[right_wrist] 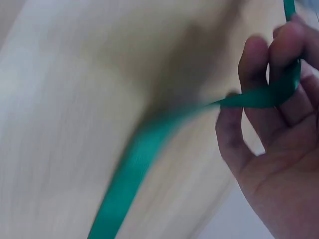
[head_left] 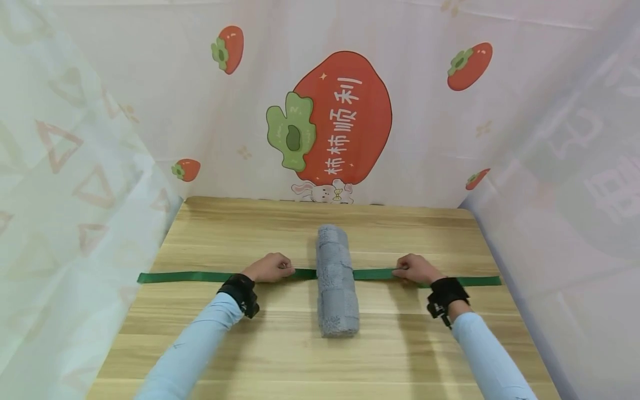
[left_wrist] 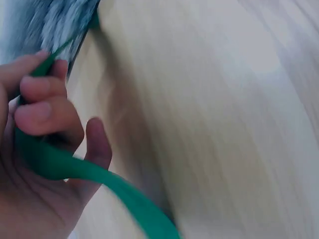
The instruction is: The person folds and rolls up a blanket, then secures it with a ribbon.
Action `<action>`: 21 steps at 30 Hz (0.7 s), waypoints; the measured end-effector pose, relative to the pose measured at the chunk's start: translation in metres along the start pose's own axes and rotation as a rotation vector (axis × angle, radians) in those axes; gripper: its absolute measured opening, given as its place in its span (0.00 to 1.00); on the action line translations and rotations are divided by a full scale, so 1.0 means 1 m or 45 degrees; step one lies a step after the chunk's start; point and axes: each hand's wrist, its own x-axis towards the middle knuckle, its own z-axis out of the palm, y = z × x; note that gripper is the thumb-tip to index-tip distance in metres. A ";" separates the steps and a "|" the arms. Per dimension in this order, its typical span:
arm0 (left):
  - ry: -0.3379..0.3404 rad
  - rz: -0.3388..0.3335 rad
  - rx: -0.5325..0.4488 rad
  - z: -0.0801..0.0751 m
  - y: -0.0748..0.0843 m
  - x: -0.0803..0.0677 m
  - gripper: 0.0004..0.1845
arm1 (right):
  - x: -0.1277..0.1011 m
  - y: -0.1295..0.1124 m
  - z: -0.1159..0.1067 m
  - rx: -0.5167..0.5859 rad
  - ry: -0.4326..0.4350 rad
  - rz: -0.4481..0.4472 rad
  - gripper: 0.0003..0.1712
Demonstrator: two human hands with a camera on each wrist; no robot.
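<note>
A grey rolled towel [head_left: 336, 283] lies lengthwise on the table, its near end toward me. Crossing beneath its middle is a long green ribbon [head_left: 372, 274] that comes out on both sides. My left hand [head_left: 270, 268] pinches the ribbon a short way left of the roll; in the left wrist view the green ribbon [left_wrist: 134, 199] runs through the curled fingers and trails off below. On the other side my right hand [head_left: 416, 269] pinches the ribbon right of the roll, and in the right wrist view the ribbon [right_wrist: 132, 169] hangs down from the palm.
The wooden table [head_left: 400, 233] has a pale printed curtain [head_left: 410, 139] at its back and both sides. Ribbon ends reach near the table's left and right edges. Black wrist straps [head_left: 240, 293] sit on both wrists, below light blue sleeves [head_left: 190, 344].
</note>
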 end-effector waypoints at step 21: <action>0.050 -0.155 -0.047 -0.129 -0.053 -0.198 0.17 | -0.164 0.070 -0.146 -0.073 0.055 0.268 0.20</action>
